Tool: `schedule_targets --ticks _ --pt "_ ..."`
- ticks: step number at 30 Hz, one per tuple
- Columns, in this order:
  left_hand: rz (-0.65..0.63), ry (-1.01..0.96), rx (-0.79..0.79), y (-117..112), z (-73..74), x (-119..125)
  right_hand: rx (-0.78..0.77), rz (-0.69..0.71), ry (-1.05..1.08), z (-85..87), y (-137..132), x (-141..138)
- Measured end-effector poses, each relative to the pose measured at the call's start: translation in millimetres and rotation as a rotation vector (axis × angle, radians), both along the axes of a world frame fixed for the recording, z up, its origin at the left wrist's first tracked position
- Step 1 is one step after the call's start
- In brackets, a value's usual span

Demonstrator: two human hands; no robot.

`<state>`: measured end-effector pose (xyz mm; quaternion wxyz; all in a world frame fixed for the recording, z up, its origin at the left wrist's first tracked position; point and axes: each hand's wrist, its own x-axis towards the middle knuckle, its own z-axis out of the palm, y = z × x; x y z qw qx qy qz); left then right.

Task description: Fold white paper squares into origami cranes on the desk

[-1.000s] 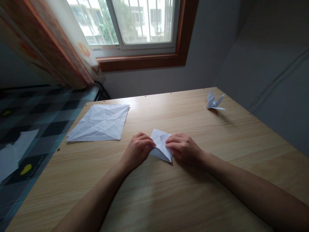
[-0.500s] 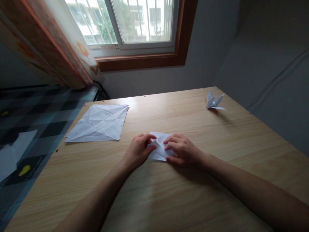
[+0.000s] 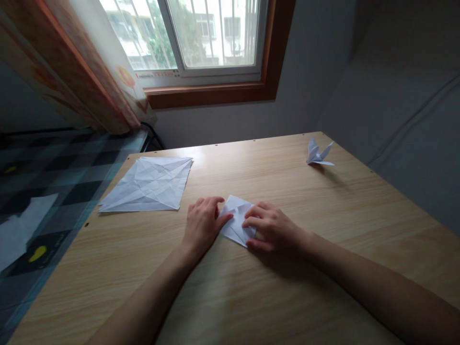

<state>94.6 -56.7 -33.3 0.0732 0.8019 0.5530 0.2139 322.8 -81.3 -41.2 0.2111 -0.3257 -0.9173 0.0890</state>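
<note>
A small folded white paper (image 3: 235, 232) lies on the wooden table between my two hands. My left hand (image 3: 201, 221) grips its left edge, the thumb on top and the index finger raised a little away from the thumb. From the right, my right hand (image 3: 275, 226) has its curled fingers and thumb on the paper, covering its right side. Creases and a flap show on the upper face. A folded paper crane (image 3: 316, 154) stands near the far right corner of the table, apart from both hands.
Creased white square sheets (image 3: 151, 184) lie flat at the table's far left. Left of the table (image 3: 201, 297), more white paper (image 3: 21, 230) rests on a checked cloth (image 3: 72, 187). A window (image 3: 215, 38) and a curtain (image 3: 82, 72) are beyond.
The folded paper has turned clockwise, so a corner now points toward me. My left hand's index finger has lifted off the paper and its thumb has opened away from it.
</note>
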Motion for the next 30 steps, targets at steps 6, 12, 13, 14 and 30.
schedule_targets --ticks 6,12,13,14,30 --pt "-0.168 0.16 0.247 -6 -0.1 -3 0.002 0.013 -0.015 3.2 -8 -7" --pt "-0.424 0.124 0.236 -9 -2.0 -3 -0.041 -0.057 0.104 -3.3 -6 -8" --pt "-0.426 0.125 0.224 -9 -2.7 -3 -0.047 -0.101 0.141 -4.0 -4 -7" --pt "-0.426 0.128 0.211 -9 -3.3 -5 -0.055 -0.153 0.171 -4.2 -2 -6" --pt "-0.516 0.251 0.051 -20 5.2 -1 -0.202 -0.291 0.158 -3.0 10 -4"
